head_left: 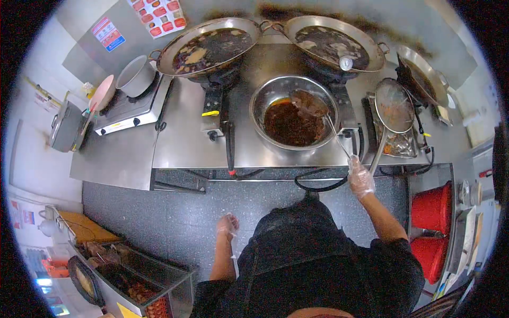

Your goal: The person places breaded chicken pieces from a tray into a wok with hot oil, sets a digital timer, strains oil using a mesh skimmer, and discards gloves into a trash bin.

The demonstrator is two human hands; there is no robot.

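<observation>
My right hand (361,179), in a clear plastic glove, is closed around the long thin handle of a skimmer (310,103). The skimmer's round head rests inside a large steel bowl (256,124), over dark reddish-brown oily liquid (289,127). Close to that hand lies the handle of a wide mesh strainer (394,105). My left hand (228,225), also gloved, hangs low over the floor, away from the counter. Its fingers look loosely curled, and nothing shows in them.
Two big woks (172,66) (379,63) of dark liquid with floating pieces stand behind the bowl. A thermometer (346,64) sits at the right one. A stove (132,114) holds a grey pot (135,77). Red buckets (432,209) are at right, a glass-sided case (169,294) lower left.
</observation>
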